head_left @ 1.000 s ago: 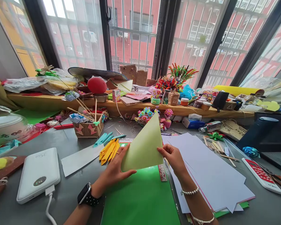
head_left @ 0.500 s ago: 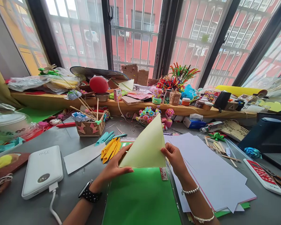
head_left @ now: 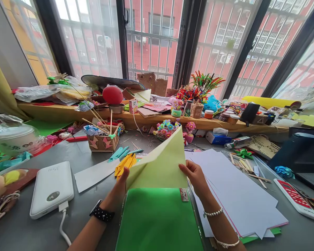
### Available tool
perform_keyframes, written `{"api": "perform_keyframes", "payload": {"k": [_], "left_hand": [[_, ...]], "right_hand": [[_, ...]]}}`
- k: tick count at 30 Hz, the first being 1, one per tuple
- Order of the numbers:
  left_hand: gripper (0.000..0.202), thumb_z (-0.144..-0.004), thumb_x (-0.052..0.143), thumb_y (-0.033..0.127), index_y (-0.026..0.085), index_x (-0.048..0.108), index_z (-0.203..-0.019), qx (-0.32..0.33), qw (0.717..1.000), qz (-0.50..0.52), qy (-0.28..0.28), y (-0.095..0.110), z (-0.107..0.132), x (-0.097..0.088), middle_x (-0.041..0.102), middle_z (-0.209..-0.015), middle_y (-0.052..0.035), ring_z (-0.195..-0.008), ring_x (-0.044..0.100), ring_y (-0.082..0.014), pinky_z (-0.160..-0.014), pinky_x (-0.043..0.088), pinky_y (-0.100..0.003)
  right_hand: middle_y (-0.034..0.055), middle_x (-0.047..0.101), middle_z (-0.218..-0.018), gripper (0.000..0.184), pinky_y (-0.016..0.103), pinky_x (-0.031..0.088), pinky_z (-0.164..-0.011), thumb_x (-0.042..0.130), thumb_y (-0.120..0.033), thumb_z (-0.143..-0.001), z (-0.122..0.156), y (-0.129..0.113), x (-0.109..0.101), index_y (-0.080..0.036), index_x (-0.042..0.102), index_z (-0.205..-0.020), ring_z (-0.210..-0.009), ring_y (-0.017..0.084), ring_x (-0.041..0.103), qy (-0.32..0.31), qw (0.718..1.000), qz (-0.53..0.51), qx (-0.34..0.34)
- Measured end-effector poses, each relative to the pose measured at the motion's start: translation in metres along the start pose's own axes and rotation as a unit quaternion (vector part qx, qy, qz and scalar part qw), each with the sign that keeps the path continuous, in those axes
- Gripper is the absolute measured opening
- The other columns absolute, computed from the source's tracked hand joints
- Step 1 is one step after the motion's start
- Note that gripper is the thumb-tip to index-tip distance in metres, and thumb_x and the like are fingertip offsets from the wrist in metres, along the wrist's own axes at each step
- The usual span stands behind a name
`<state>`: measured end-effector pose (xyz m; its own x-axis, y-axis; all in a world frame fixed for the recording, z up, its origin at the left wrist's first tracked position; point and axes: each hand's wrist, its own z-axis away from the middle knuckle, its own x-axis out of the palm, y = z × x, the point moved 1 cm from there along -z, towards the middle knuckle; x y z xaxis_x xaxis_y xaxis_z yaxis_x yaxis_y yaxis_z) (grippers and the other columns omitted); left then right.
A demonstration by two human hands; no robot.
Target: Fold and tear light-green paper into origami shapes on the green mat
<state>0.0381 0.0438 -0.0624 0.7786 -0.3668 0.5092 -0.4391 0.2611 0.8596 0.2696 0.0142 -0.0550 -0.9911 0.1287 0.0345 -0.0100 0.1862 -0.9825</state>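
1. On the table point(head_left: 21, 226), at nine o'clock from the hands, a power bank point(head_left: 51, 188) lies flat, clear of the work.
2. The left hand point(head_left: 117, 195) closes on the left edge of the paper point(head_left: 162, 167), fingers mostly hidden behind it, propping that side up.
3. The paper, peaked at twelve o'clock, stands tilted over a green sheet point(head_left: 158, 219).
4. The right hand point(head_left: 196, 178) pinches its right edge at three o'clock, steadying it; white sheets point(head_left: 232, 190) lie just beside.

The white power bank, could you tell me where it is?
Head view, lower left: the power bank lies left of the left hand, beside grey paper.
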Motion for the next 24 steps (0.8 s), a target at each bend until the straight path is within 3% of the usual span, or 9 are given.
{"api": "perform_keyframes", "payload": {"k": [5, 9, 13, 18, 21, 24], "left_hand": [[0.069, -0.069, 0.032, 0.065, 0.017, 0.046, -0.117, -0.028, 0.993, 0.086, 0.076, 0.009, -0.001, -0.001, 0.064, -0.097, -0.0094, -0.098, 0.054, -0.0262, -0.082, 0.044, -0.034], [0.061, -0.075, 0.031, 0.058, 0.017, 0.046, -0.118, -0.025, 0.991, 0.081, 0.103, 0.014, -0.001, 0.0, 0.065, -0.096, -0.0095, -0.092, 0.058, -0.0236, -0.079, 0.046, -0.031], [0.058, -0.078, 0.029, 0.054, 0.015, 0.045, -0.118, -0.027, 0.991, 0.076, 0.105, 0.017, 0.0, 0.005, 0.065, -0.094, -0.0111, -0.086, 0.06, -0.0253, -0.076, 0.047, -0.034], [0.056, -0.078, 0.031, 0.053, 0.019, 0.042, -0.121, -0.048, 0.993, 0.058, 0.087, 0.018, 0.002, 0.008, 0.066, -0.093, -0.0095, -0.082, 0.062, -0.0253, -0.073, 0.049, -0.035], [0.059, -0.077, 0.032, 0.054, 0.017, 0.042, -0.122, -0.094, 0.993, 0.048, 0.06, 0.015, 0.003, 0.005, 0.066, -0.089, -0.0115, -0.081, 0.062, -0.0258, -0.071, 0.049, -0.036], [0.055, -0.078, 0.033, 0.052, 0.02, 0.041, -0.122, -0.118, 0.991, 0.029, 0.047, 0.01, 0.003, 0.002, 0.066, -0.09, -0.0107, -0.081, 0.062, -0.026, -0.07, 0.049, -0.038]], "right_hand": [[-0.0032, 0.051, -0.055, 0.029, 0.021, 0.034, -0.048, 0.061, -0.04, -0.065, 0.003, -0.006, 0.001, -0.016, 0.048, -0.056, -0.051, 0.01, 0.045, -0.042, 0.998, -0.041, 0.02], [0.0022, 0.063, -0.069, 0.027, 0.026, 0.042, -0.057, 0.061, -0.04, -0.066, 0.005, -0.014, 0.0, -0.015, 0.06, -0.074, -0.064, 0.016, 0.057, -0.09, 0.994, -0.043, 0.05], [0.005, 0.066, -0.088, 0.032, 0.031, 0.045, -0.071, 0.061, -0.036, -0.067, 0.005, -0.018, -0.003, -0.017, 0.061, -0.094, -0.08, 0.02, 0.059, -0.138, 0.987, -0.047, 0.064], [0.0072, 0.062, -0.101, 0.04, 0.036, 0.044, -0.078, 0.063, -0.031, -0.067, 0.006, -0.017, -0.007, -0.019, 0.056, -0.104, -0.088, 0.022, 0.058, -0.191, 0.973, -0.091, 0.096], [0.0084, 0.062, -0.102, 0.038, 0.036, 0.045, -0.077, 0.062, -0.027, -0.068, 0.007, -0.015, -0.012, -0.017, 0.056, -0.104, -0.089, 0.023, 0.058, -0.185, 0.968, -0.125, 0.112], [0.008, 0.062, -0.101, 0.035, 0.035, 0.046, -0.074, 0.062, -0.026, -0.068, 0.006, -0.011, -0.018, -0.018, 0.056, -0.102, -0.088, 0.024, 0.059, -0.14, 0.969, -0.167, 0.116]]}}
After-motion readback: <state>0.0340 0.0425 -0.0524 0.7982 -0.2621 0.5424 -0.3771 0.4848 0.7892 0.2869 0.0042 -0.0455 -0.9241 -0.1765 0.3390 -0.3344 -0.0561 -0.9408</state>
